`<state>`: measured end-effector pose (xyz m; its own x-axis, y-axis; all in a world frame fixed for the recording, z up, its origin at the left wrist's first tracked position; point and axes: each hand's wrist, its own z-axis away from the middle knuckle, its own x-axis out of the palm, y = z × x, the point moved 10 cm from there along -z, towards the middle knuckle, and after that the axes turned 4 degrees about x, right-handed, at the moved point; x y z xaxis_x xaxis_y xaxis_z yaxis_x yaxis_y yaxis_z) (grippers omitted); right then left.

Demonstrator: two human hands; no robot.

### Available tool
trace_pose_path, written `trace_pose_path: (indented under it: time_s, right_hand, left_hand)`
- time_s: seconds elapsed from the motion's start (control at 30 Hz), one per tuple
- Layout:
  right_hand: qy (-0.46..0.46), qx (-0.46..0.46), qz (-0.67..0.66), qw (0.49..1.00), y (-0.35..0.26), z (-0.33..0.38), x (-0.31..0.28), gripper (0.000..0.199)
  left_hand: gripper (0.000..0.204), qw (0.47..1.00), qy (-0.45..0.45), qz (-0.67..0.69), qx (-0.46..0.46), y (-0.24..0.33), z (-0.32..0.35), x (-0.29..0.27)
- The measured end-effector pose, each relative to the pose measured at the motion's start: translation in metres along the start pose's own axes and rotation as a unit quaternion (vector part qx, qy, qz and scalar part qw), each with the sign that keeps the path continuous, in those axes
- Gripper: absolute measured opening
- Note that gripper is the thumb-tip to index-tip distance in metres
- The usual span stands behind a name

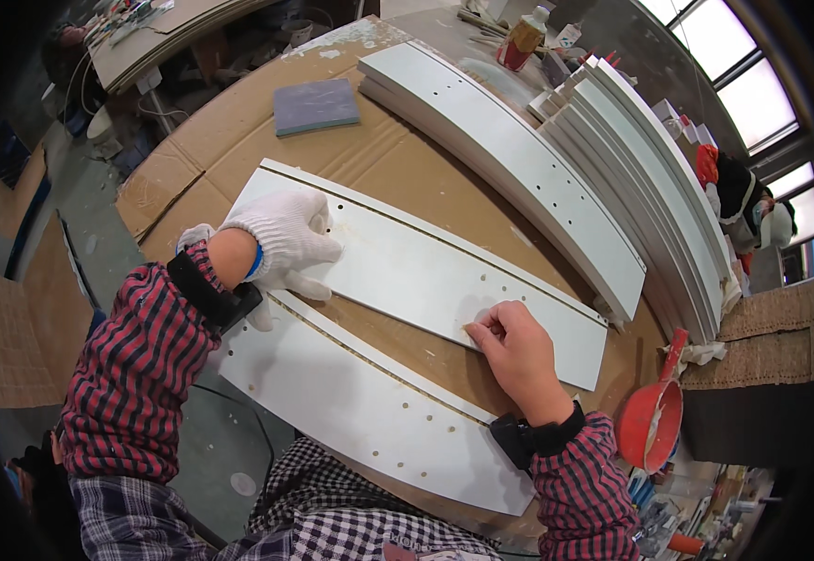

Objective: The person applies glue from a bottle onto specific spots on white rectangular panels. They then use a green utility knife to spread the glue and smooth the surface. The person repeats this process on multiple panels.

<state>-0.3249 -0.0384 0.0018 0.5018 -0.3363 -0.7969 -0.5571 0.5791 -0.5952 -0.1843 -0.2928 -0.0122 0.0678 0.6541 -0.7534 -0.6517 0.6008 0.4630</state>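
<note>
A long white board (425, 266) with a groove and small holes lies across the cardboard-covered table. On its left part rests my left hand (285, 238) in a white knitted glove, fingers bent and apart, holding nothing that I can see. My bare right hand (519, 353) is at the board's near edge, towards its right end. Thumb and forefinger are pinched together there, with a tiny yellowish bit at their tips, too small to name. Closer to me lies a second white board (360, 402), also grooved and with filled-looking holes; my left glove partly covers its left end.
A grey rectangular block (315, 107) lies on the cardboard (210, 140). Behind the boards are a stack of white boards (510, 159) and another taller stack (641, 178). A red dipper (650, 425) is at the right, a bottle (523, 39) at the back. Another person (739, 192) is far right.
</note>
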Motion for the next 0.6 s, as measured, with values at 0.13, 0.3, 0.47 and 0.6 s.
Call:
trace_pose_path:
  time_s: [0.13, 0.3, 0.47, 0.6]
  right_hand:
    - [0.001, 0.004, 0.004, 1.000, -0.002, -0.004, -0.002, 0.015]
    - [-0.010, 0.017, 0.014, 1.000, 0.003, -0.007, -0.001, 0.016]
    - [-0.006, 0.024, 0.019, 1.000, 0.004, -0.012, -0.004, 0.018]
    - [-0.020, 0.013, 0.031, 0.999, -0.006, -0.009, 0.004, 0.019]
  left_hand:
    - [0.049, 1.000, -0.003, -0.021, 0.014, 0.002, 0.000, 0.000]
    - [0.048, 1.000, 0.008, 0.004, 0.015, -0.002, -0.002, 0.001]
    - [0.049, 1.000, -0.006, -0.002, 0.001, 0.002, -0.001, 0.001]
    - [0.049, 1.000, -0.003, -0.012, 0.004, 0.003, 0.001, 0.000]
